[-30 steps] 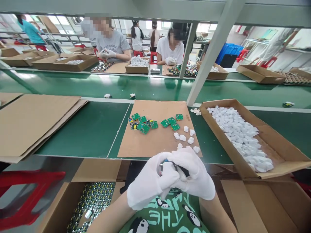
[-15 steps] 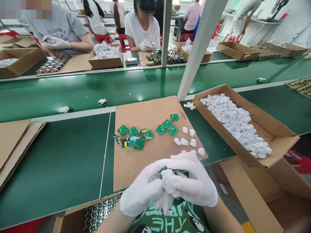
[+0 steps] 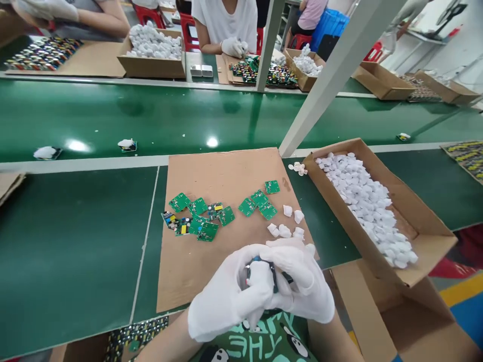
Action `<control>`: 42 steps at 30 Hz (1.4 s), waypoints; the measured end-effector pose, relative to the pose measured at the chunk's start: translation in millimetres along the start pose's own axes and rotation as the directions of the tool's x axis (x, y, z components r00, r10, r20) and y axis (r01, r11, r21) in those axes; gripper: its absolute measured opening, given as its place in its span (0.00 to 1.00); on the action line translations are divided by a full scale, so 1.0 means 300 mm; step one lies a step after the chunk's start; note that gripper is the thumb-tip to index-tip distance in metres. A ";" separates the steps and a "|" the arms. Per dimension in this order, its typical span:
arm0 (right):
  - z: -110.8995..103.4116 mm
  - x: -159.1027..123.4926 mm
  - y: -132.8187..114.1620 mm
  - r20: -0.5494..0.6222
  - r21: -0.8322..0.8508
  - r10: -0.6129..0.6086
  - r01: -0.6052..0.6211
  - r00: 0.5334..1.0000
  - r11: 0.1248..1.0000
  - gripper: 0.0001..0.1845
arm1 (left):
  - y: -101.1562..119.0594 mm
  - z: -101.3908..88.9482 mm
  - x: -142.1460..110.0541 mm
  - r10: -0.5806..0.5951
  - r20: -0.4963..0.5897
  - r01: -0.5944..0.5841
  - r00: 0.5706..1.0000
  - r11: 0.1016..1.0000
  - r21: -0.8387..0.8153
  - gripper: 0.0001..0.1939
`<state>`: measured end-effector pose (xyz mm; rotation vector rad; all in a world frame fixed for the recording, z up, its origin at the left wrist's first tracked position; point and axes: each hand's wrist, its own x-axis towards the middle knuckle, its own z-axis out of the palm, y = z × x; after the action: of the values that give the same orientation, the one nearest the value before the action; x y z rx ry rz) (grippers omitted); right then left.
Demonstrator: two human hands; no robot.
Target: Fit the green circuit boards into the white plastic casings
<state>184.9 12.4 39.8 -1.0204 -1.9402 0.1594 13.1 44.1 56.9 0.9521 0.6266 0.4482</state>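
Observation:
In white gloves, my left hand (image 3: 230, 291) and my right hand (image 3: 302, 284) meet in front of my chest. Between their closed fingers is a small circuit board (image 3: 274, 276), of which only a dark edge and a bit of blue show; the gloves hide most of it. Just beyond my right hand, several small white pieces (image 3: 285, 231) lie on a brown cardboard sheet (image 3: 204, 173). Two loose groups of green circuit boards (image 3: 207, 232) rest farther left and in the middle of that sheet, a few with their component side up.
To the right, an open carton (image 3: 430, 246) holds many white pieces (image 3: 366, 201). A slanted white post (image 3: 320, 75) rises behind the sheet. Boards with white tops (image 3: 127, 145) sit on the green belt (image 3: 169, 115). Gloved co-workers sit across it. Another carton (image 3: 415, 322) stands low right.
The view has tilted down and shifted. Both hands stay together around the board, with the fingers slightly rearranged and a dark edge of it now showing. White-topped boards appear farther left on the belt.

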 end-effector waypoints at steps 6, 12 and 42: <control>-0.112 -0.030 0.134 0.014 0.100 -0.104 0.103 0.994 0.990 0.08 | 0.014 0.126 0.102 0.026 -0.087 -0.015 0.996 0.993 0.117 0.09; -0.212 -0.033 0.249 0.151 0.183 -0.071 0.042 0.986 0.982 0.12 | 0.101 0.216 0.218 -0.068 -0.138 0.086 0.988 0.988 0.129 0.07; -0.110 -0.082 0.070 0.014 0.211 -0.111 0.105 0.994 0.972 0.24 | -0.105 0.227 0.012 0.093 -0.216 -0.152 0.972 0.949 -0.274 0.25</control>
<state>228.7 -0.6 32.6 -0.7756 -1.9495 0.3104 63.8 -11.2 58.0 0.6724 0.6638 0.7344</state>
